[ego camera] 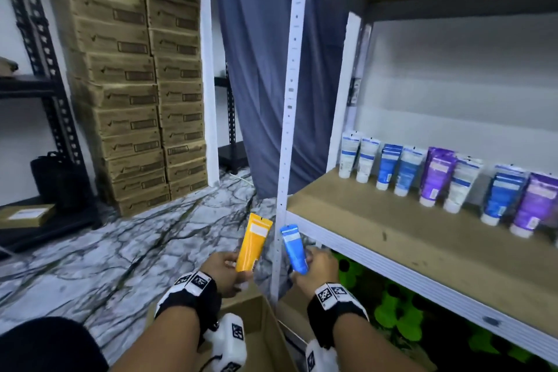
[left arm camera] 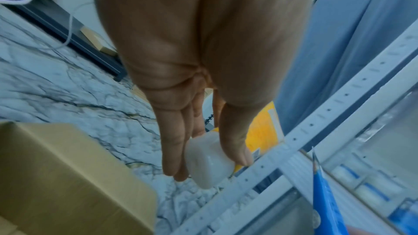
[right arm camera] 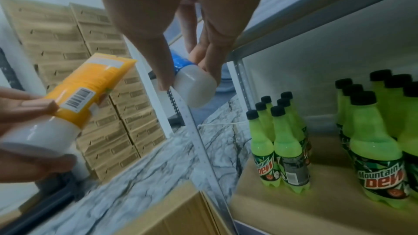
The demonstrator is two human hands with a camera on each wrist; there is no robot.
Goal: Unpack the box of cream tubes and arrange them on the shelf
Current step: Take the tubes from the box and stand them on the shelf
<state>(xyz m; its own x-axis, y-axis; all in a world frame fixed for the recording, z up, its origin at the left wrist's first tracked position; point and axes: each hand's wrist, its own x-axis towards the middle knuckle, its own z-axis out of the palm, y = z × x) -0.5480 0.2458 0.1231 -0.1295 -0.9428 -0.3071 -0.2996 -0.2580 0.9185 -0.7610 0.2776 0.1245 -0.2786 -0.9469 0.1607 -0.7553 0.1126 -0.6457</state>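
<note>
Gripped by the left hand (ego camera: 225, 272) at lower centre of the head view, a yellow tube (ego camera: 252, 243), a blue tube (ego camera: 294, 248) clasped by the right hand (ego camera: 317, 270) beside it, more tubes (ego camera: 437, 174) stood on the shelf (ego camera: 392, 238) at right, open box (ego camera: 259, 329) seen below.

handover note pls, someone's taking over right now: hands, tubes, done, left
Left hand: holds the yellow cream tube near its white cap, crimped end up.
Right hand: holds the blue cream tube the same way.
Both tubes are in the air in front of the white shelf post, over the open cardboard box.
Done: a row of white, blue and purple tubes stands cap-down on the wooden shelf board.
Left: place these two. The box's contents are out of view, so check it.
</note>
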